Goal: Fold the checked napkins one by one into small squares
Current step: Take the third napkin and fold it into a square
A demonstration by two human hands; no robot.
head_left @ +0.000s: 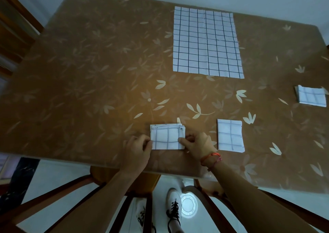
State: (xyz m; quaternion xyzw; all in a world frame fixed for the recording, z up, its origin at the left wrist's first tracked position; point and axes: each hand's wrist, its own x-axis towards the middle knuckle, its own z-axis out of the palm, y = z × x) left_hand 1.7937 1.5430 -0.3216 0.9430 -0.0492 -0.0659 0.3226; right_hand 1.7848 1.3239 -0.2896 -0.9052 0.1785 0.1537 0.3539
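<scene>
Squaring up folded napkin [167, 137]: left hand [138, 148] and right hand [197, 144] grips each pinch a side edge. Next, probably: release, pull flat napkin [207, 42] closer.

The near napkin [167, 137], white with thin dark checks, lies folded into a small layered square by the near edge of the worktop [89, 72], its stacked edges showing along the far side. Just right of it a second folded square [230, 134] lies flat. A third folded square [311, 96] sits well apart at the far right. An open napkin [207, 42] lies spread flat farther back.
</scene>
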